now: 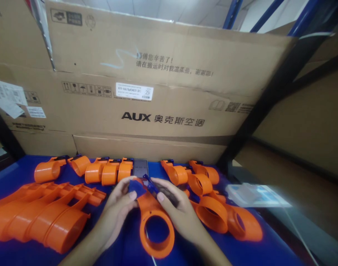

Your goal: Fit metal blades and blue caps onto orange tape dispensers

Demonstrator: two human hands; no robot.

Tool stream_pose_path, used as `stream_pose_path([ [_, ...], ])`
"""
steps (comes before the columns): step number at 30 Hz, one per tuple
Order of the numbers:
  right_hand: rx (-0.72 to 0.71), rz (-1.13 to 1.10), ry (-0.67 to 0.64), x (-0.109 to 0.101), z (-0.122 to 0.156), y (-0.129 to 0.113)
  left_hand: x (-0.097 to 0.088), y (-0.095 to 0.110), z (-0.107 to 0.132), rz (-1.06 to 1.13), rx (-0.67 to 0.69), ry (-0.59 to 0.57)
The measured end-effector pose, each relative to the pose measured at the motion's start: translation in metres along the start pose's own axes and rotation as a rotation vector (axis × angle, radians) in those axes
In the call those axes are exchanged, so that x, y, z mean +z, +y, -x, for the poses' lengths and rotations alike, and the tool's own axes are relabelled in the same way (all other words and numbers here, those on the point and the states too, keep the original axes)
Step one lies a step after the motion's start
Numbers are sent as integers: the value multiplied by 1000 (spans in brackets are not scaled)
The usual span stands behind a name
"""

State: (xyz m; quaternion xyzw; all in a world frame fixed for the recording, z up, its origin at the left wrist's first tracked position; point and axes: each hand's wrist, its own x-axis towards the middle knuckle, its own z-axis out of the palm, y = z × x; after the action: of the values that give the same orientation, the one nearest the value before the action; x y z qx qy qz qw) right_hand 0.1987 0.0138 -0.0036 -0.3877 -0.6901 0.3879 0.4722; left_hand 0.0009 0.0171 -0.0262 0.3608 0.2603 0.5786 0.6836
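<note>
An orange tape dispenser (157, 236) with a round ring body hangs between my hands, ring end toward me. My left hand (120, 201) is closed round its upper end, thumb against a flat blue piece (137, 187) there. My right hand (176, 203) is closed on the other side, gripping a narrow dark blue part (151, 186) at the dispenser's head. Whether that blue part is seated on the dispenser or apart from it I cannot tell. The fingers behind the head are hidden.
Larger orange dispenser bodies (55, 221) lie nested at the left. Smaller dispensers with dark blue ends (93, 171) line the back, beside a phone (141, 168). More orange dispensers (212, 214) lie right, near a pale packet (254, 195). A cardboard box (169, 103) rises behind the blue surface.
</note>
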Motion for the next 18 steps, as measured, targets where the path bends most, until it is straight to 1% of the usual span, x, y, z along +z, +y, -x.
stream_pose_path([
  [3, -52, 101, 22, -4, 0, 0, 1, 1, -1, -27, 65, 49],
  [7, -89, 135, 1, -4, -2, 0, 2, 1, -1, -36, 95, 51],
  [14, -82, 149, 26, -4, -3, 1, 2, 2, -1, -47, 86, 47],
  [18, -49, 140, 7, -4, -1, -1, 2, 2, 0, -36, 88, 24],
])
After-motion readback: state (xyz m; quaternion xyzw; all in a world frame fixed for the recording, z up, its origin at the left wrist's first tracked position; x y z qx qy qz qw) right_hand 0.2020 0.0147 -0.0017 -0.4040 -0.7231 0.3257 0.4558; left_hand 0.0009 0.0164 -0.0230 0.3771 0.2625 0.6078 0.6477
